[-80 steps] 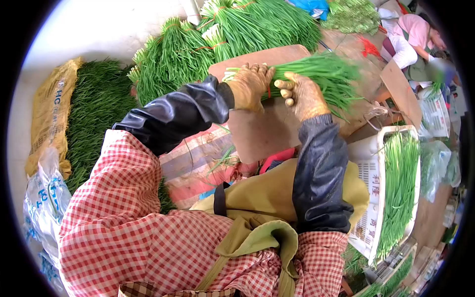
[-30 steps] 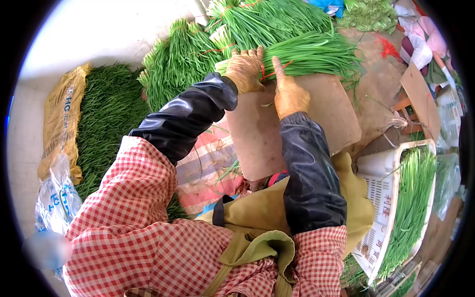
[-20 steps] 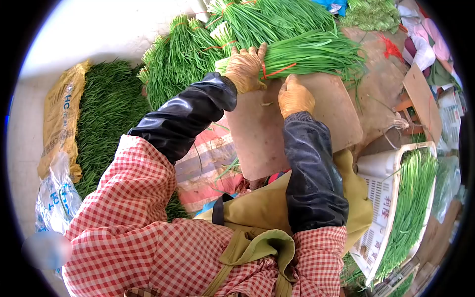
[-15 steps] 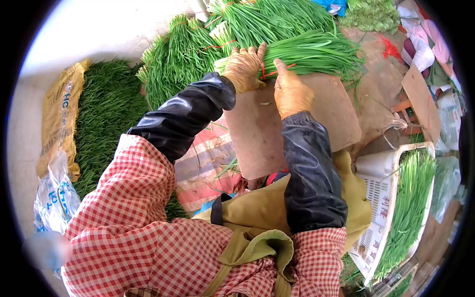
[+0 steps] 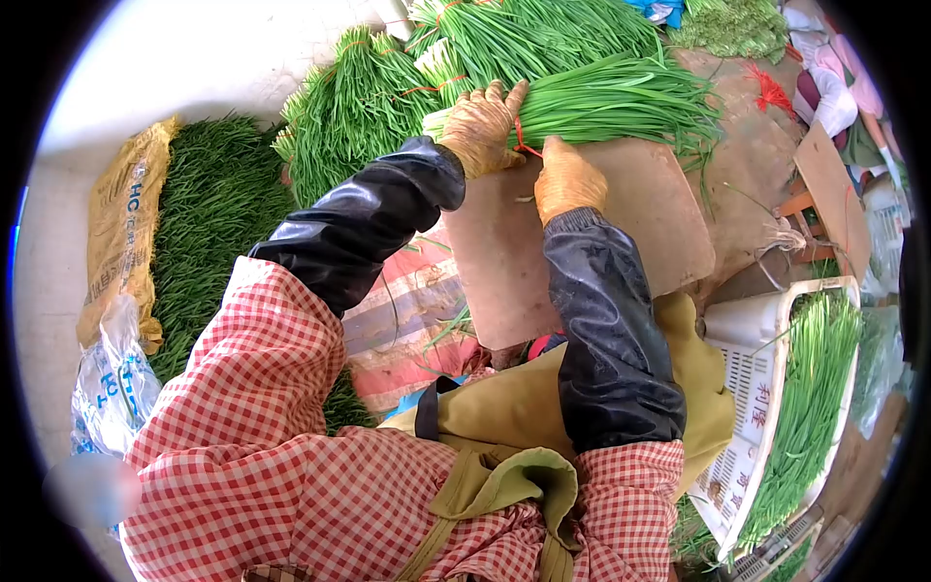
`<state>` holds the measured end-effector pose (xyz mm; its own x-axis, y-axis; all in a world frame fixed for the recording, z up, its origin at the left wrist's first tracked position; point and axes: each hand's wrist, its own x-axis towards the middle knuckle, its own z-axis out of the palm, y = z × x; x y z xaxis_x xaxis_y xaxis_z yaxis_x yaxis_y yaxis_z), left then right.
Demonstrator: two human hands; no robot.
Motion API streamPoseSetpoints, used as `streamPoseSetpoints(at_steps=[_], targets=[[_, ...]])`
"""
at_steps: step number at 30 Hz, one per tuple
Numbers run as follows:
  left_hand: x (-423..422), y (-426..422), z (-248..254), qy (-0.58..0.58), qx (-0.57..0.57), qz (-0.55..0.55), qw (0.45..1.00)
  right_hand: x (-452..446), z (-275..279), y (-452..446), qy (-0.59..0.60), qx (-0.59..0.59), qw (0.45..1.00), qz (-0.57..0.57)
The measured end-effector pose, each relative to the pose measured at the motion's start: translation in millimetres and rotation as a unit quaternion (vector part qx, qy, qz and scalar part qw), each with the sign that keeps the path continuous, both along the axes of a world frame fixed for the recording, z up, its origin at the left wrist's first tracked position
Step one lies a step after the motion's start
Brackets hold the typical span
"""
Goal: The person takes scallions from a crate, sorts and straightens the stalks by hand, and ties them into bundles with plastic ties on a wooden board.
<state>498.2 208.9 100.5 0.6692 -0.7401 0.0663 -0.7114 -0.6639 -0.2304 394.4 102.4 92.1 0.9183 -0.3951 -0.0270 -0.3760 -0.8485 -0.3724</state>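
Observation:
A bundle of garlic chives [image 5: 611,102] lies across the far end of a brown board [image 5: 621,223], stem ends to the left. My left hand [image 5: 480,131], in an orange-tan rubber glove, is wrapped over the bundle near its stems. Just right of it a red tie [image 5: 525,141] runs round the bundle. In a matching glove, my right hand [image 5: 572,179] is closed at the near side of the bundle, pinching the tie's end; its fingertips are partly hidden.
Tied chive bundles [image 5: 533,39] are heaped behind. Loose chives [image 5: 213,213] lie at left beside a yellow sack [image 5: 126,223]. At right stands a white crate [image 5: 742,398] holding chives. Red ties [image 5: 769,92] lie at the back right, near another person's pink clothing [image 5: 858,82].
My right hand has drawn slightly down from the bundle and its fingers have closed in. The red tie now sits tight round the stems. My left hand stays on the bundle.

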Motion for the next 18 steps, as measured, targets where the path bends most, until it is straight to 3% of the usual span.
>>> streamPoseSetpoints(at_steps=[1, 3, 4, 5, 6, 7, 9, 10, 14, 17, 18], targets=[[-1.4, 0.0, 1.3, -0.011, 0.01, -0.001, 1.0, 0.9, 1.4, 0.4, 0.064, 0.052, 0.996, -0.023], [-3.2, 1.3, 4.9, -0.007, 0.021, -0.009, 1.0, 8.2, -36.6, -7.4, 0.027, 0.067, 0.997, -0.019], [-5.1, 2.0, 7.9, -0.003, 0.034, -0.018, 0.999, 9.9, -42.0, -12.6, -0.056, 0.27, 0.961, 0.022], [-5.2, 3.2, 12.7, -0.004, 0.03, -0.018, 0.999, 10.7, -42.4, -15.4, -0.136, 0.458, 0.876, 0.062], [-4.8, 5.6, 17.9, 0.008, 0.001, -0.02, 1.0, -4.7, -7.7, -10.3, -0.157, 0.575, 0.802, 0.023], [-6.3, 9.3, 21.5, 0.021, -0.028, -0.021, 0.999, -17.9, 3.3, -8.1, -0.156, 0.572, 0.805, 0.023], [-19.0, 18.8, 25.6, -0.01, -0.052, -0.05, 0.997, -38.1, 15.5, 0.4, -0.108, 0.656, 0.747, 0.016], [-26.7, 23.3, 26.7, -0.002, -0.02, -0.05, 0.999, -45.2, 0.3, 13.1, -0.176, 0.665, 0.725, 0.027], [-47.4, 35.0, -2.2, 0.013, -0.002, -0.104, 0.994, -76.0, -26.5, 42.2, -0.1, 0.597, 0.795, -0.027], [-67.1, 39.6, 8.6, 0.051, 0.008, -0.084, 0.995, -98.6, -18.5, 44.0, -0.084, 0.613, 0.778, -0.106], [-64.3, 40.8, 5.8, 0.051, 0.019, -0.079, 0.995, -98.2, -31.3, 45.1, -0.162, 0.514, 0.842, -0.003]])
